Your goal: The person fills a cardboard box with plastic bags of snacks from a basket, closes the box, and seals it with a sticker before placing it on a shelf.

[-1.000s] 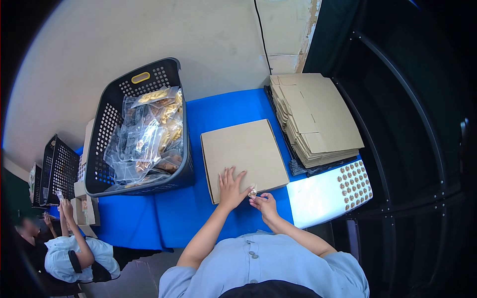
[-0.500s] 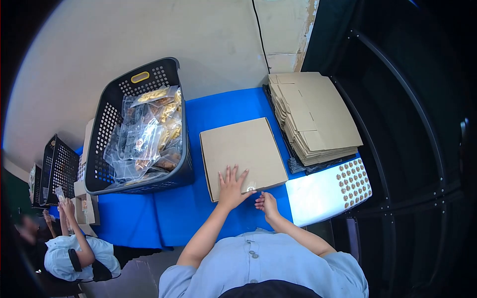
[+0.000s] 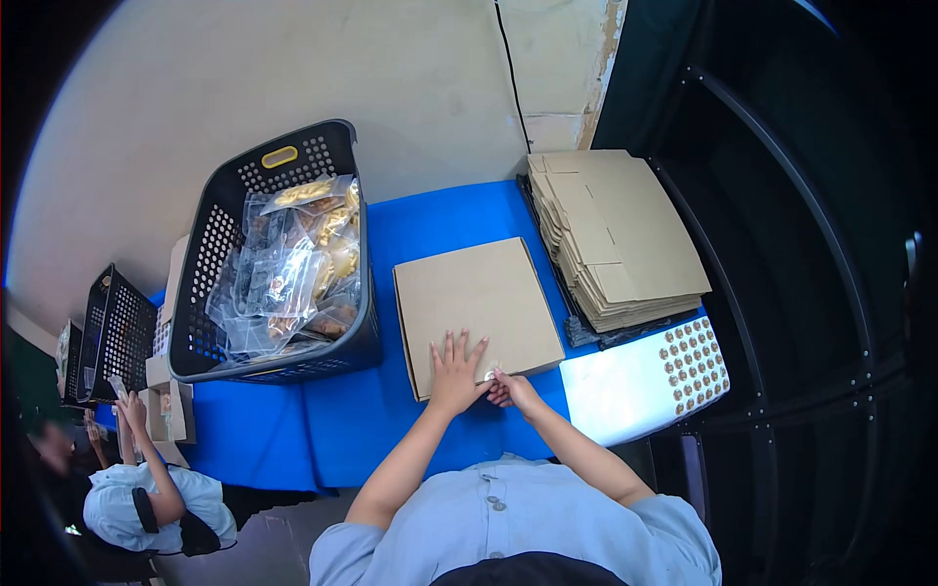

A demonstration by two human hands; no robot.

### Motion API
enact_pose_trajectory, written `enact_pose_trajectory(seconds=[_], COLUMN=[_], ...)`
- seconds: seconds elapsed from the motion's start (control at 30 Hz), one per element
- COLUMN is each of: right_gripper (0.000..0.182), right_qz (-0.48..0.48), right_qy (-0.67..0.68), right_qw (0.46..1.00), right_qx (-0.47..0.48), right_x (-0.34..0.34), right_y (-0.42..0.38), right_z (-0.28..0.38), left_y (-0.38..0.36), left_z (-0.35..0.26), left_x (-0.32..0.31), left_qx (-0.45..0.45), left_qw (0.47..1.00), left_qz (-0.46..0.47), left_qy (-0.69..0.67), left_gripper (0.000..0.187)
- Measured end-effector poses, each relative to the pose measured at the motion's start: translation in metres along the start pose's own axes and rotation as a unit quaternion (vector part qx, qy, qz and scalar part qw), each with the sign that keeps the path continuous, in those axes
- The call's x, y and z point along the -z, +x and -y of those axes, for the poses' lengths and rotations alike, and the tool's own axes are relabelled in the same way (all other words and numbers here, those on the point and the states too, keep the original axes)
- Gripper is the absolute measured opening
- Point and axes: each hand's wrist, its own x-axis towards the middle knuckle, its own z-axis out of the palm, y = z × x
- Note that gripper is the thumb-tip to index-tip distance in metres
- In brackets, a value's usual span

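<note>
A closed flat cardboard box (image 3: 479,303) lies on the blue cloth in front of me. My left hand (image 3: 455,379) rests on its lid near the front edge, palm down with fingers spread. At that front edge is a small round sticker (image 3: 490,374), whitish and partly covered by fingers. My right hand (image 3: 515,393) is at the sticker, thumb on it and the other fingers curled below the box edge. To the right lies a white sheet (image 3: 616,391) with rows of round brown stickers (image 3: 694,364).
A dark basket (image 3: 369,322) of clear food packets (image 3: 283,264) stands at left. Flattened cardboard boxes (image 3: 625,230) are stacked at back right. Far left, another person (image 3: 156,503) holds a small packet beside more baskets (image 3: 127,327). Black shelving (image 3: 811,322) rises on the right.
My right hand has moved left and slightly up, from just off the box corner onto the sticker at the front edge. My left hand stays flat on the lid.
</note>
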Motion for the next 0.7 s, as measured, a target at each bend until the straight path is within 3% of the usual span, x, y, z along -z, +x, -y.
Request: enact_pose_trajectory(seconds=[0.1, 0.2, 0.37, 0.47, 0.6, 0.7], right_gripper=[0.06, 0.066, 0.065, 0.06, 0.065, 0.066], right_qz=[0.013, -0.048, -0.061, -0.007, 0.06, 0.007], right_qy=[-0.01, -0.057, -0.148, -0.076, -0.073, -0.116], right_qw=[1.0, 0.996, 0.985, 0.997, 0.996, 0.993], right_qx=[0.023, 0.047, 0.072, 0.013, 0.002, 0.006], right_x=[0.002, 0.0, -0.012, -0.006, 0.009, 0.004], right_y=[0.001, 0.0, 0.001, -0.001, 0.005, 0.008], right_z=[-0.007, -0.009, -0.007, -0.001, -0.003, -0.007], left_y=[-0.001, -0.001, -0.001, -0.002, -0.003, -0.004], left_z=[0.0, 0.0, 0.001, 0.001, 0.002, 0.002], left_x=[0.0, 0.0, -0.002, 0.001, 0.001, 0.001], left_qx=[-0.002, -0.003, -0.005, -0.004, -0.002, 0.0], left_qw=[1.0, 1.0, 1.0, 1.0, 1.0, 1.0], left_qz=[-0.006, -0.004, 0.0, -0.002, -0.006, -0.013], left_qy=[-0.006, -0.001, 0.028, 0.021, 0.0, 0.001], left_gripper=[0.083, 0.081, 0.079, 0.08, 0.081, 0.082])
